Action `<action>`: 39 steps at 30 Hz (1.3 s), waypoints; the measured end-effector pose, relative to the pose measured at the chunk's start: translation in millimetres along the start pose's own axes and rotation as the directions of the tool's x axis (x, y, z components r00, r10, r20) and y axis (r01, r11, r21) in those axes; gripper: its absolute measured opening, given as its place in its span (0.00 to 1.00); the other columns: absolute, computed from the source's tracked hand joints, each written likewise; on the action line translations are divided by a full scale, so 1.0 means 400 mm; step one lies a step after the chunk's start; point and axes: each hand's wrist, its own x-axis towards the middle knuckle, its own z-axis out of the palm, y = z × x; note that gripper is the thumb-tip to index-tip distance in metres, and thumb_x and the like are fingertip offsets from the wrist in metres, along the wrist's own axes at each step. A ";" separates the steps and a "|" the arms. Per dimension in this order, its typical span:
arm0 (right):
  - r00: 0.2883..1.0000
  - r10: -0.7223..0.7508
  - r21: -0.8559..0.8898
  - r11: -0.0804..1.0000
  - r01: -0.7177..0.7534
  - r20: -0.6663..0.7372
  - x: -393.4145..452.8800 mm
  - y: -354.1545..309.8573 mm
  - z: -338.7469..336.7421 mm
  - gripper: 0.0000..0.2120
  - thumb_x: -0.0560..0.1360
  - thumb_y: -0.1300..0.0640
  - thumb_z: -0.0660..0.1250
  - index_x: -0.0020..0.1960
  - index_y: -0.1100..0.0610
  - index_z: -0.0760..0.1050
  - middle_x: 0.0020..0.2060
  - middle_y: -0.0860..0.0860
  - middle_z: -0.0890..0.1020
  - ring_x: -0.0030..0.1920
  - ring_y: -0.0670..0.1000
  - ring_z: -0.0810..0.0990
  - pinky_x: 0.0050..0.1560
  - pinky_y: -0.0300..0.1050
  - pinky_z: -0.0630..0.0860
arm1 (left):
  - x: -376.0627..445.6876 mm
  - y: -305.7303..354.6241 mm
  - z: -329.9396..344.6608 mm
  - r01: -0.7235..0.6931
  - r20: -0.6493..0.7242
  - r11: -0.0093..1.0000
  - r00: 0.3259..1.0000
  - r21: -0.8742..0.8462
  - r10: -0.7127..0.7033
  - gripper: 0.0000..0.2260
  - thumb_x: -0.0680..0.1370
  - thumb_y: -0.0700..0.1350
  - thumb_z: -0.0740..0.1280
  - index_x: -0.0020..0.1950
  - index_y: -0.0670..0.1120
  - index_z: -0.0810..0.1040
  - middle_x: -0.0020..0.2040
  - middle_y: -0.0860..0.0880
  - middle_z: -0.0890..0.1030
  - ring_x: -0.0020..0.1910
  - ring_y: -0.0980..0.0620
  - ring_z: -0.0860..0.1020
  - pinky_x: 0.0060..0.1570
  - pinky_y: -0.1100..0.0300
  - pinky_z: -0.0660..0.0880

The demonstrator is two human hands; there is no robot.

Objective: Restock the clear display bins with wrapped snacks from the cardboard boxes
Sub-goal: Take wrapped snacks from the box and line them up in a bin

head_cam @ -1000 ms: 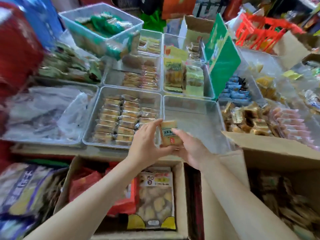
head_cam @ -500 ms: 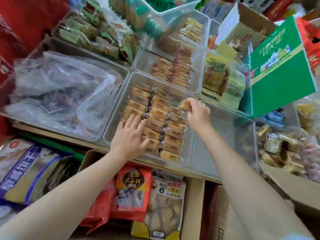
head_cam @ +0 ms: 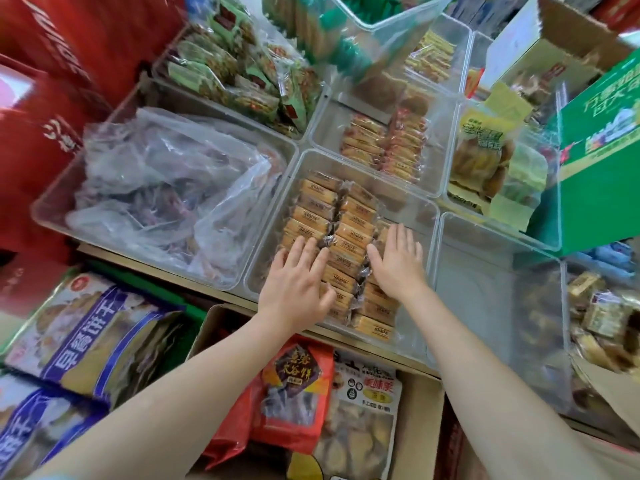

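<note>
From the head view, both hands lay flat on the wrapped snacks in the clear bin: the left hand spread over the left row, the right hand with straight fingers on the right row, neither pinching anything. I reckoned gentle, even pressing toward the middle would square the rows best. The cardboard box of bagged snacks sat just below.

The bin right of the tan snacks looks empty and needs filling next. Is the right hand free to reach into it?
Probably yes. The right hand lies flat and holds nothing, on the tan snacks, just beside the empty bin, whose open top has nothing over it.
</note>
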 end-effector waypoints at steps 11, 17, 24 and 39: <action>0.969 -0.145 0.330 0.921 0.206 -0.201 -0.181 0.000 -0.072 0.16 0.82 0.54 0.59 0.67 0.57 0.75 0.65 0.54 0.77 0.67 0.53 0.72 0.70 0.52 0.68 | -0.012 0.005 -0.005 0.021 0.003 1.000 1.000 0.010 -0.021 0.30 0.81 0.55 0.55 0.82 0.47 0.56 0.82 0.45 0.54 0.82 0.47 0.47 0.79 0.46 0.46; 0.841 -0.098 0.521 0.745 0.417 -0.532 -0.520 0.125 -0.131 0.12 0.80 0.57 0.60 0.51 0.57 0.82 0.31 0.47 0.81 0.28 0.44 0.75 0.29 0.34 0.69 | -0.068 0.249 0.006 0.002 -0.023 0.986 1.000 -0.169 -0.006 0.24 0.79 0.45 0.64 0.74 0.40 0.68 0.78 0.40 0.64 0.78 0.41 0.60 0.74 0.45 0.59; 0.562 0.507 0.672 0.731 0.122 -0.653 -0.802 0.594 -0.148 0.09 0.78 0.59 0.61 0.45 0.57 0.79 0.33 0.42 0.77 0.33 0.42 0.74 0.35 0.34 0.67 | -0.228 0.797 -0.013 -0.447 -0.124 0.784 0.890 -0.431 0.439 0.22 0.80 0.51 0.62 0.73 0.46 0.71 0.75 0.46 0.69 0.74 0.46 0.65 0.72 0.52 0.59; 0.783 0.607 0.290 0.731 -0.617 0.135 -0.733 1.135 0.263 0.22 0.82 0.52 0.60 0.75 0.50 0.62 0.76 0.68 0.50 0.74 0.68 0.57 0.67 0.60 0.68 | -0.253 1.100 0.084 -0.537 -0.008 0.840 0.842 0.078 0.539 0.36 0.77 0.53 0.63 0.82 0.47 0.53 0.81 0.47 0.57 0.81 0.45 0.50 0.78 0.45 0.49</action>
